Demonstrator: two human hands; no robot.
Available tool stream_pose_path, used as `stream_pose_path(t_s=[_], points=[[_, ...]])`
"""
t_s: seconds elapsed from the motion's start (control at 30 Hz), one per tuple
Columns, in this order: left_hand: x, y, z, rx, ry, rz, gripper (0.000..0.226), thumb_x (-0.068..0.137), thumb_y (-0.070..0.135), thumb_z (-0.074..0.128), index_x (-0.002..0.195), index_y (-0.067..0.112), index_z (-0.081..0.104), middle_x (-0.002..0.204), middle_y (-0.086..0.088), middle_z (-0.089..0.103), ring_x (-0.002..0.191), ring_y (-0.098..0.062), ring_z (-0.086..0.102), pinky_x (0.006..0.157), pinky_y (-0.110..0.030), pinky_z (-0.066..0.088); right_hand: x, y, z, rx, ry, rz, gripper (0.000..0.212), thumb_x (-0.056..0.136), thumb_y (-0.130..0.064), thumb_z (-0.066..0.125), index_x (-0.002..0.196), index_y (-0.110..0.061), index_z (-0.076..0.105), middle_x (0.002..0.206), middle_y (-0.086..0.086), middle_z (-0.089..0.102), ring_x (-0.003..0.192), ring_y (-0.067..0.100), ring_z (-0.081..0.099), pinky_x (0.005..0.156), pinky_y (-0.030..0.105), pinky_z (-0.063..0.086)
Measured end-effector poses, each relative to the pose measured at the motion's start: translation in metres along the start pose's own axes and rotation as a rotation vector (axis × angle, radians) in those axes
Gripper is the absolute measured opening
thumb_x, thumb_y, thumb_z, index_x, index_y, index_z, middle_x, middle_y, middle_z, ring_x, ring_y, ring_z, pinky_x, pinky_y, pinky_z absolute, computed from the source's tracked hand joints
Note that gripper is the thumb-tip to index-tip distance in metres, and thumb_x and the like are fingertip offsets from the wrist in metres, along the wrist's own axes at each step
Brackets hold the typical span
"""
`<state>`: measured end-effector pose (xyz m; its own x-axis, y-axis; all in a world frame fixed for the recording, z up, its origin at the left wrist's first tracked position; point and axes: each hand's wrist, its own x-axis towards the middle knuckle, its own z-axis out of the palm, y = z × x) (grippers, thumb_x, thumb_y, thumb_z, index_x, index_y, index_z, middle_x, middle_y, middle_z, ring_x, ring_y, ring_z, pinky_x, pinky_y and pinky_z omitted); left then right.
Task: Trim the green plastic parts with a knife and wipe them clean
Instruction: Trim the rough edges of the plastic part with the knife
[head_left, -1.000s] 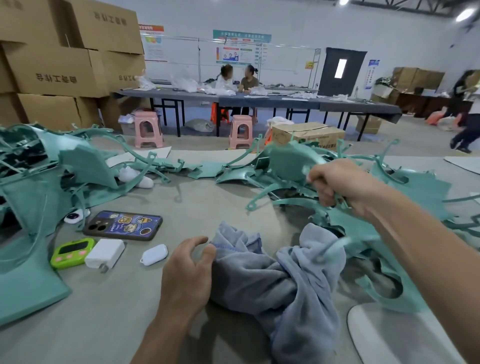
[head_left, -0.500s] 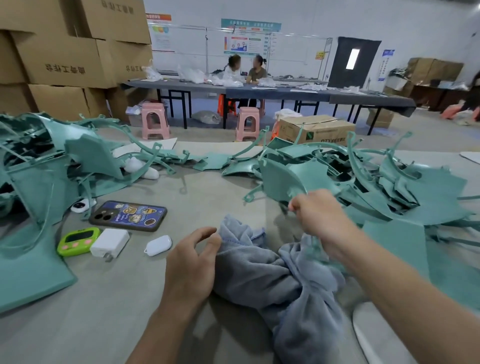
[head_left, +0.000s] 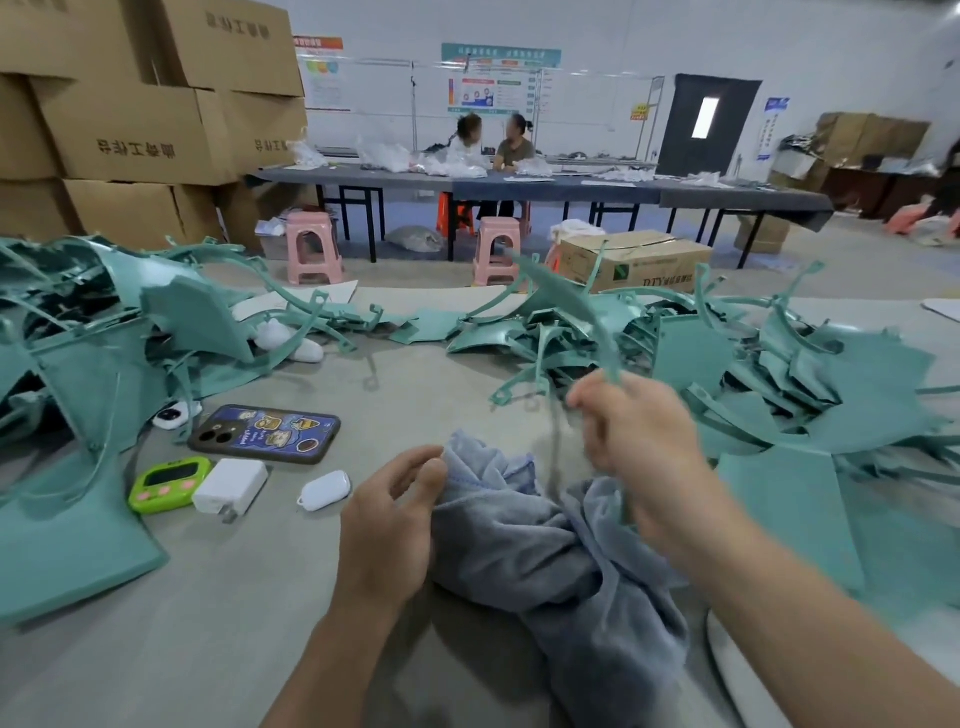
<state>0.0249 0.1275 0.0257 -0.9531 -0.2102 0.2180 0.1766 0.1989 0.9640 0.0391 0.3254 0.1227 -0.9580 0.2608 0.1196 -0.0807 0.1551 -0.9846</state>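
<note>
Green plastic part (head_left: 569, 312) above grey cloth (head_left: 545, 561), phone (head_left: 265, 434) nearby

The counter (head_left: 415, 400) carries two heaps of green plastic parts, left (head_left: 104, 364) and right (head_left: 779, 374), each too tangled to count. One green plastic part (head_left: 571, 312) is raised above the right heap. Near: one grey cloth (head_left: 545, 551), one phone (head_left: 265, 434), one green timer (head_left: 169, 483), one white charger (head_left: 231, 488), one white fob (head_left: 324, 491). Far: two pink stools (head_left: 313, 247) (head_left: 497, 249), two seated people (head_left: 467, 143) (head_left: 514, 145), one carton (head_left: 639, 265) on the floor.
</note>
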Motion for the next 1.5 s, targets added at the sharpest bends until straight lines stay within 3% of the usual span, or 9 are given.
stream_pose_path(t_s=[0.2, 0.37, 0.57, 0.73, 0.9, 1.17, 1.33, 1.43, 1.5], points=[[-0.003, 0.022, 0.006, -0.740, -0.098, -0.309, 0.046, 0.095, 0.037, 0.054, 0.126, 0.005, 0.065, 0.117, -0.016, 0.073, 0.113, -0.024, 0.069, 0.097, -0.035, 0.055, -0.033, 0.020, 0.040, -1.075, -0.358, -0.555, 0.011, 0.099, -0.029, 0.055, 0.091, -0.027, 0.047, 0.087, 0.007, 0.065, 0.082, 0.032, 0.061, 0.065, 0.032, 0.026], [0.003, 0.021, 0.000, -0.829, 0.158, -0.529, 0.023, 0.101, 0.011, 0.053, 0.104, -0.008, 0.066, 0.099, -0.019, 0.074, 0.078, -0.022, 0.074, 0.070, -0.028, 0.063, -0.049, 0.033, 0.038, -0.810, -0.609, -0.492, 0.035, 0.091, -0.055, 0.051, 0.105, -0.024, 0.060, 0.108, -0.008, 0.065, 0.100, 0.011, 0.056, 0.084, 0.037, 0.046], [0.022, 0.010, -0.043, -1.019, 0.034, -0.566, 0.015, 0.101, 0.021, 0.047, 0.092, 0.012, 0.054, 0.060, 0.003, 0.049, 0.033, -0.001, 0.036, 0.031, -0.009, 0.028, -0.038, 0.059, -0.026, -1.075, -0.308, -0.384, 0.067, 0.078, -0.065, 0.055, 0.140, -0.040, 0.048, 0.130, -0.014, 0.053, 0.126, 0.009, 0.043, 0.102, 0.029, 0.040], [0.019, 0.010, -0.044, -0.902, -0.052, -0.469, 0.020, 0.100, 0.019, 0.044, 0.081, 0.014, 0.047, 0.060, 0.000, 0.046, 0.030, -0.004, 0.027, 0.031, -0.014, 0.017, -0.002, 0.057, -0.072, -0.967, -0.182, -0.228, 0.025, 0.084, -0.037, 0.076, 0.109, -0.042, 0.076, 0.060, -0.024, 0.065, 0.051, -0.009, 0.058, 0.050, 0.005, 0.038], [0.017, 0.010, -0.042, -0.732, -0.065, -0.424, 0.016, 0.098, 0.015, 0.048, 0.082, 0.014, 0.050, 0.056, -0.002, 0.050, 0.029, -0.004, 0.026, 0.028, -0.014, 0.019, 0.030, 0.030, -0.099, -0.155, 0.251, -0.034, 0.018, 0.074, -0.029, 0.073, 0.086, -0.040, 0.081, 0.084, -0.003, 0.080, 0.078, 0.020, 0.075, 0.073, 0.041, 0.061], [0.018, 0.005, -0.047, -0.594, -0.129, -0.436, 0.017, 0.099, 0.028, 0.049, 0.089, 0.015, 0.052, 0.055, -0.004, 0.049, 0.028, -0.006, 0.026, 0.029, -0.013, 0.018, 0.070, 0.021, -0.090, -0.466, 0.792, -0.126, 0.022, 0.095, -0.028, 0.056, 0.103, -0.019, 0.073, 0.093, 0.004, 0.072, 0.096, 0.031, 0.066, 0.072, 0.035, 0.046], [0.017, 0.002, -0.048, -0.358, -0.191, -0.432, 0.028, 0.099, 0.039, 0.051, 0.097, 0.011, 0.059, 0.056, -0.005, 0.058, 0.031, -0.008, 0.029, 0.031, -0.013, 0.020, 0.049, 0.033, -0.046, -1.252, 0.352, -0.380, 0.056, 0.083, -0.006, 0.065, 0.135, -0.020, 0.054, 0.147, 0.015, 0.047, 0.138, 0.034, 0.041, 0.118, 0.049, 0.030], [0.019, -0.003, -0.043, -0.160, -0.205, -0.436, 0.031, 0.099, 0.031, 0.055, 0.112, 0.004, 0.061, 0.077, -0.011, 0.075, 0.036, -0.009, 0.035, 0.034, -0.015, 0.026, 0.020, 0.051, -0.013, -1.261, -0.017, -0.506, 0.026, 0.072, -0.001, 0.066, 0.074, -0.024, 0.053, 0.076, 0.002, 0.057, 0.066, 0.023, 0.047, 0.057, 0.031, 0.038], [0.019, -0.006, -0.041, -0.111, -0.194, -0.439, 0.034, 0.098, 0.030, 0.056, 0.118, 0.002, 0.058, 0.089, -0.013, 0.078, 0.038, -0.009, 0.038, 0.035, -0.016, 0.028, 0.008, 0.068, -0.008, -1.348, -0.113, -0.271, 0.017, 0.084, -0.012, 0.060, 0.083, -0.023, 0.047, 0.076, -0.001, 0.056, 0.058, 0.021, 0.042, 0.049, 0.030, 0.024]])
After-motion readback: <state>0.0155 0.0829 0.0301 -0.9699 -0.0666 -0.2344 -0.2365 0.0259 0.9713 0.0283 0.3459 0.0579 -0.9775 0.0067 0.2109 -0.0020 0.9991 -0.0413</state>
